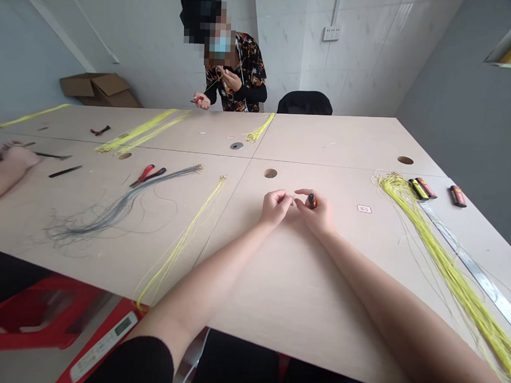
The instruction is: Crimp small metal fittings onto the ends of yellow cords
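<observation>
A workshop, with wire bundles (441,259) and pliers (147,175) across a long table (302,305).

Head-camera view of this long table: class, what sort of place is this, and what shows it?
Probably a hand-assembly workshop: bundles of yellow wire, grey wire and red-handled pliers lie on the table, and a masked co-worker works at the far side.

A black sleeve (127,363) is worn on the left arm (202,284), its edge seen as a smooth curve near the lower frame. The left hand (275,208) and right hand (317,214) are left bare, and the right arm (405,325) is seen uncovered.
</observation>
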A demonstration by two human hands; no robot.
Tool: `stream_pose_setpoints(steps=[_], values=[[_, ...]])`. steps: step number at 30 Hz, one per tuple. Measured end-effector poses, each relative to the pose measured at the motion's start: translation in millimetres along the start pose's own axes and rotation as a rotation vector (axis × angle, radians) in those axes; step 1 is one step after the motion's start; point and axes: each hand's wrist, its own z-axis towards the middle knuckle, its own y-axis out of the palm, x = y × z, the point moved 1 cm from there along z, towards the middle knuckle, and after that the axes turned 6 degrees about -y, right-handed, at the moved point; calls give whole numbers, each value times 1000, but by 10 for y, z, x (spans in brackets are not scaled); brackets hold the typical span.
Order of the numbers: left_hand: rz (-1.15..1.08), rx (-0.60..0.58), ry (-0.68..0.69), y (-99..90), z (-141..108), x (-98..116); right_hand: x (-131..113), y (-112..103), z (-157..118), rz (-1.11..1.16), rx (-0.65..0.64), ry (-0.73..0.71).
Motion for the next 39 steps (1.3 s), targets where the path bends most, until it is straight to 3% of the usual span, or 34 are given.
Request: stream_pose_setpoints(steps=[15,23,27,34,39], values=[[31,-58,88,-12,-9,-6,77,2,41,64,57,48],[432,-88,366,2,-107,45,80,-30,56,208,151,147],[587,-91,395,17,-133,87,103,-61,82,282,227,224],[771,-25,384,42,-104,40,43,-353,328,500,517,349],[837,-31,360,32,-75,12,-302,-639,471,663,607,254]])
